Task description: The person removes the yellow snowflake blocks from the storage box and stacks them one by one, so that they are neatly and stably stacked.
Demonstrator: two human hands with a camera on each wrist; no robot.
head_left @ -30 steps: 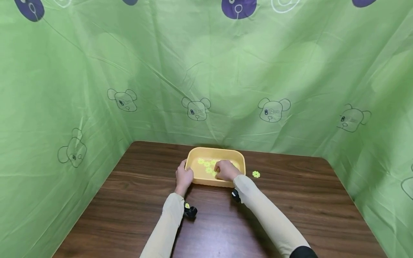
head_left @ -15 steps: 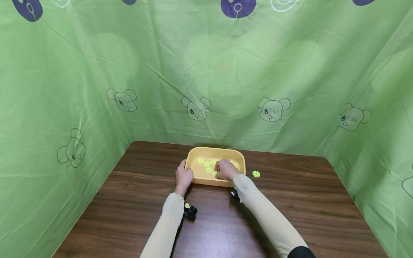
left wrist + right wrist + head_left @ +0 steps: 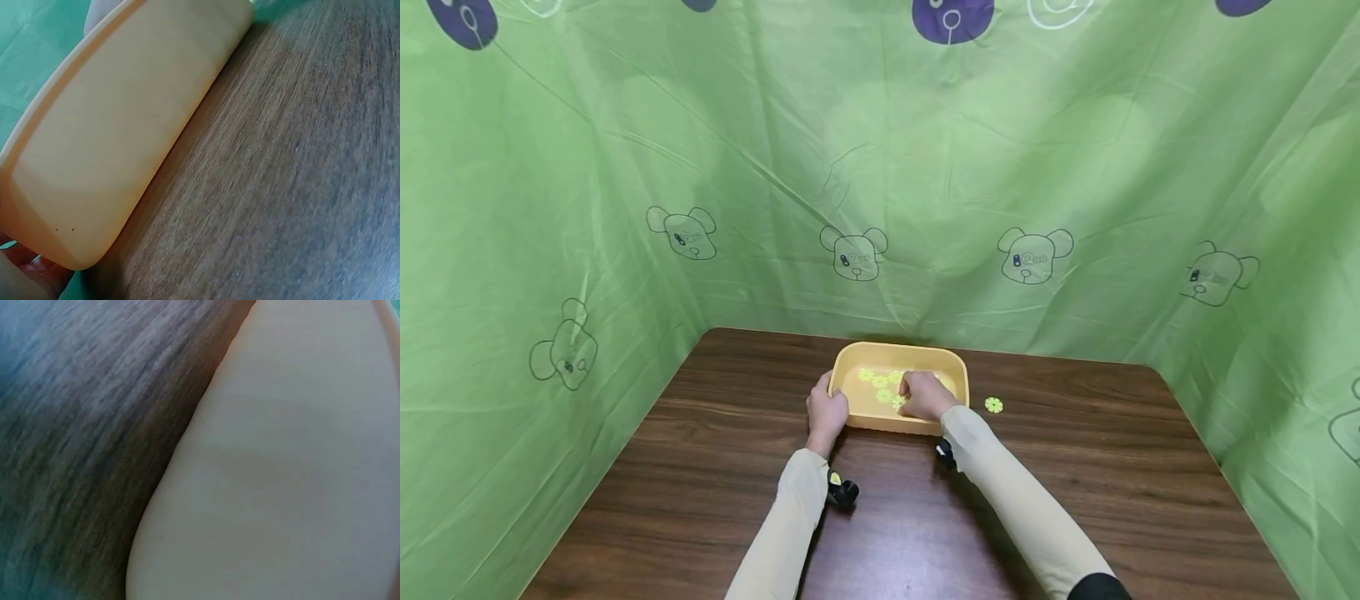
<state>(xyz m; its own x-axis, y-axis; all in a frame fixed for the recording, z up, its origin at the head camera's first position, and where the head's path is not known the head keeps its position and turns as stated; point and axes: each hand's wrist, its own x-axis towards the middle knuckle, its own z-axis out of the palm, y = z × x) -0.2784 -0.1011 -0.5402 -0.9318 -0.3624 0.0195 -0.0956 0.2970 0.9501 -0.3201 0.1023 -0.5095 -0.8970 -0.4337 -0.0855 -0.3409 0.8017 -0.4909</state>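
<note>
A yellow rectangular tray (image 3: 898,422) stands on the table with several yellow-green flower-shaped pieces (image 3: 883,395) spread over its floor. My left hand (image 3: 827,413) holds the tray's left side near the front corner, thumb at the rim and fingers along the outside. My right hand (image 3: 927,396) reaches over the front wall into the tray, fingers bent down among the flowers at the right half. One flower shows right at its fingertips; I cannot tell whether it is pinched. The wrist views mostly show the tray's outer wall (image 3: 119,131), and the right hand is hidden in its own.
Another flower piece (image 3: 994,405) lies on the dark wooden table (image 3: 1075,467), just right of the tray. A green curtain (image 3: 947,167) with bear drawings hangs behind the table and at both sides. A black wrist camera (image 3: 843,492) sits below the left hand.
Both hands keep nearly the same places. The right hand's fingers shift very slightly, and more of the flower beside its fingertips shows. The tray stays put; the head view drifts a little.
</note>
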